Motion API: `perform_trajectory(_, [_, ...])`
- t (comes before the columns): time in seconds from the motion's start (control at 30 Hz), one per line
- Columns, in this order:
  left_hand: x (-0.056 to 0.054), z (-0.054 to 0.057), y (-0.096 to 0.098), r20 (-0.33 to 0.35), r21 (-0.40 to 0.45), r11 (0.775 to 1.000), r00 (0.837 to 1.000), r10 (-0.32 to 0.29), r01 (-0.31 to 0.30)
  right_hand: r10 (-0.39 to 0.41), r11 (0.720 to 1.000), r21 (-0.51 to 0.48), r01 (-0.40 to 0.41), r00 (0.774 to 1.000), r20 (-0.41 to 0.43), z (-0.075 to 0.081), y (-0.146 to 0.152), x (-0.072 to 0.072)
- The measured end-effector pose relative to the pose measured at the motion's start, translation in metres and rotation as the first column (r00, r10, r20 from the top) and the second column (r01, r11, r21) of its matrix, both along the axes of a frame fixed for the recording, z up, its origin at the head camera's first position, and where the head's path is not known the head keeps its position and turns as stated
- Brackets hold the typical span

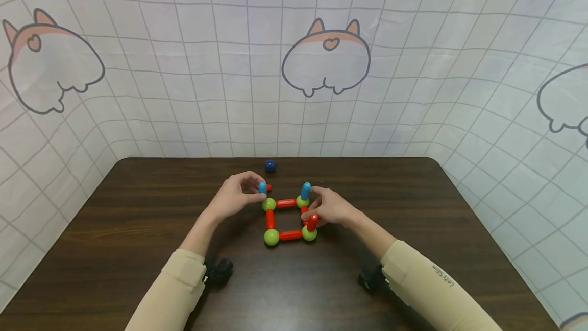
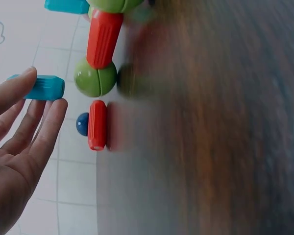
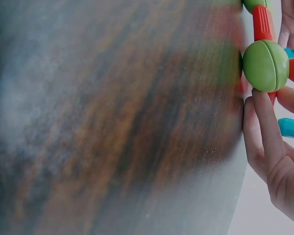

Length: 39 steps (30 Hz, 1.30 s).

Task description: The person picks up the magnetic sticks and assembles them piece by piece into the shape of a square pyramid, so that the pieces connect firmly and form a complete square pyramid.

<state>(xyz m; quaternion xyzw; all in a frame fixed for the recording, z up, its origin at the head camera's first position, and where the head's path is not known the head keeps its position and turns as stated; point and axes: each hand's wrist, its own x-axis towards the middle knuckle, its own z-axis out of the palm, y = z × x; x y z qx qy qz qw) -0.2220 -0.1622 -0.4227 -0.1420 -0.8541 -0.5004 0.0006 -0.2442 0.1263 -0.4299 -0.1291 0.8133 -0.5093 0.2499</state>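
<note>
A square of red rods and green balls lies on the table, with a green ball [image 1: 271, 237] at its front left. My left hand [image 1: 234, 195] pinches a light blue rod [image 2: 50, 88] between thumb and fingers. That rod is close to the back-left green ball [image 2: 95, 78], with a gap showing in the left wrist view. With thumb and fingers, my right hand [image 1: 333, 207] holds the square's right-side red rod [image 1: 304, 211], partly hidden. Another light blue rod [image 1: 305, 191] stands on the back-right ball. An upright red rod [image 1: 312, 222] rises from the front-right ball [image 3: 266, 66].
Behind the square, a loose red rod [image 2: 97, 126] lies on the dark wooden table [image 1: 138, 229]. A dark blue ball [image 1: 270, 166] sits near the table's back edge. Patterned white cloth [image 1: 257, 91] hangs behind and at both sides.
</note>
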Motion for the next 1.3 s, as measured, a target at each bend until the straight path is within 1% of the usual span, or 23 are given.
perform_trajectory(0.13, [-0.001,0.002,0.005,0.011,0.01,1.0,1.0,-0.01,0.01,0.004,1.0,0.006,-0.003,1.0,-0.005,0.0,0.0,0.0])
perform_trajectory(0.27, [-0.001,0.002,0.009,0.02,0.011,1.0,1.0,-0.006,0.006,0.008,1.0,0.007,-0.008,1.0,-0.008,0.0,0.0,0.0])
perform_trajectory(0.43, [-0.002,0.001,0.012,0.024,0.01,1.0,1.0,-0.007,0.007,0.008,1.0,0.007,-0.008,1.0,-0.011,0.0,0.0,0.0])
perform_trajectory(0.57, [-0.002,-0.001,0.012,0.031,0.001,1.0,0.999,-0.01,0.01,0.008,1.0,0.012,-0.008,1.0,-0.011,-0.001,-0.001,0.001])
perform_trajectory(0.97, [-0.002,-0.006,0.01,0.051,0.019,1.0,0.998,-0.022,0.021,0.012,1.0,0.016,-0.012,1.0,-0.012,-0.003,0.0,0.001])
perform_trajectory(1.13, [-0.004,-0.005,0.01,0.055,0.029,0.999,0.998,-0.04,0.039,0.009,1.0,0.014,-0.009,1.0,-0.016,-0.001,0.002,0.001])
perform_trajectory(1.3, [-0.003,-0.003,0.009,0.057,0.02,0.999,0.997,-0.048,0.047,0.01,1.0,0.011,-0.01,1.0,-0.014,0.001,0.001,0.002])
